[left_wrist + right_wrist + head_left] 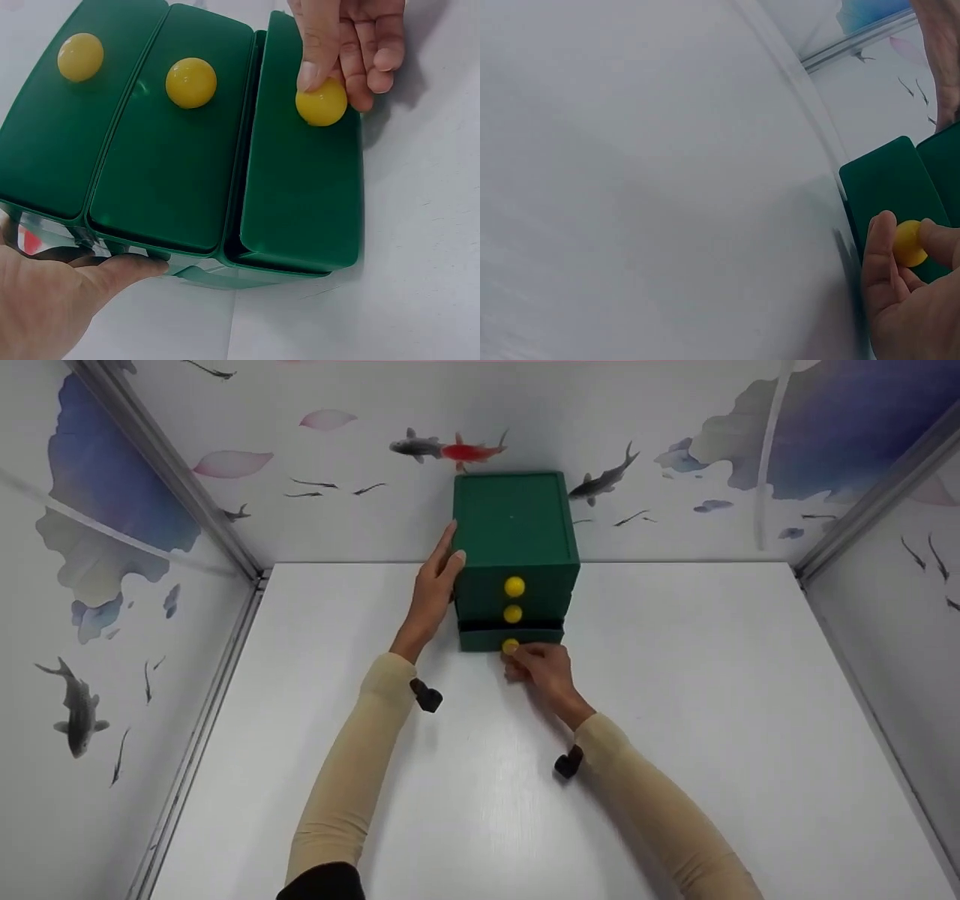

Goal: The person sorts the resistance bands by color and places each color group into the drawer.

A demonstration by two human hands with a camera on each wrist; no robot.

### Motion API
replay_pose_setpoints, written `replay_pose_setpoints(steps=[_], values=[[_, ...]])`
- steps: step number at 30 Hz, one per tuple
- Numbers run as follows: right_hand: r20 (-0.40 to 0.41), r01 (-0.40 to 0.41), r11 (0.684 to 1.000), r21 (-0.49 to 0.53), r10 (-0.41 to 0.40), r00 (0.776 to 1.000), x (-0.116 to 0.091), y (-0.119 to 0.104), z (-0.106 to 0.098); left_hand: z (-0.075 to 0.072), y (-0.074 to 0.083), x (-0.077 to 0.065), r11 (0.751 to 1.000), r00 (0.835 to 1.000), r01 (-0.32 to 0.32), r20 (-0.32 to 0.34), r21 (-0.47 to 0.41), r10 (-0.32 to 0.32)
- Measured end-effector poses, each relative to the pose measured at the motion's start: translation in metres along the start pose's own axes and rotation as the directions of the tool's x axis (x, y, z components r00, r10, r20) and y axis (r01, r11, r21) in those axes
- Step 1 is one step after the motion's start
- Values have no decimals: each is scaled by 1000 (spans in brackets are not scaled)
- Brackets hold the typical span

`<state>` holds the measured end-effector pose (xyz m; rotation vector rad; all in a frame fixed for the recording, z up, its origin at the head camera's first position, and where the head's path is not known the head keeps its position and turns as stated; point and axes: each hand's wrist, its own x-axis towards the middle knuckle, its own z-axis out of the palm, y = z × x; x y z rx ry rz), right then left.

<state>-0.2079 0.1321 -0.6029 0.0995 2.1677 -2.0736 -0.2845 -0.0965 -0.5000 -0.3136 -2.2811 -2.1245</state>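
A green drawer box (516, 521) with three stacked drawers stands at the back of the white table. Each drawer front carries a round yellow knob. The bottom drawer (304, 180) sticks out a little past the two above it, leaving a dark gap over its front. My right hand (541, 669) pinches the bottom knob (909, 243) between thumb and fingers. Along the box's left side rests my left hand (435, 589), fingers extended and thumb near the top front edge. The left wrist view shows that hand's thumb against the box's side (135, 268).
The white table (337, 622) meets a back wall (337, 525) painted with fish and petals, right behind the box. Side walls (45, 607) with metal corner rails bound the table left and right. A black wrist camera (426, 695) sits on the left sleeve.
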Motion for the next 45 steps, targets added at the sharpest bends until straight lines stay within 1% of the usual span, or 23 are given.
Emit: replay_pose_setpoints(steps=[9, 15, 20, 27, 33, 37, 41, 43, 45], values=[[-31, 42, 998, -49, -43, 999, 13, 1, 0, 0, 2, 1, 1000, 1000, 1, 8, 4, -1], [-29, 37, 997, -62, -39, 999, 20, 0, 1, 0, 2, 4, 1000, 1000, 14, 0, 11, -14], [-34, 39, 998, -49, -41, 999, 24, 0, 1, -2, 0, 5, 1000, 1000, 8, -7, 17, -8], [-28, 69, 997, -24, -69, 997, 30, 1, 3, -3, 0, 6, 1000, 1000, 2, -13, -8, -2], [-7, 65, 998, -23, -65, 998, 32, -2, 5, -6, 1, 8, 1000, 1000, 13, -9, 0, -13], [7, 84, 993, -86, -84, 996, 33, -5, 4, -9, 2, 11, 999, 1000, 30, -2, -13, -30], [5, 129, 972, -195, -130, 991, 31, -8, -4, -11, 4, 14, 998, 998, 57, 1, -34, -57], [6, 137, 958, -253, -140, 990, 28, -9, -12, -12, 6, 14, 998, 998, 56, 4, -12, -56], [16, 144, 940, -309, -146, 989, 23, -10, -21, -14, 5, 12, 998, 999, 46, 1, 42, -47]])
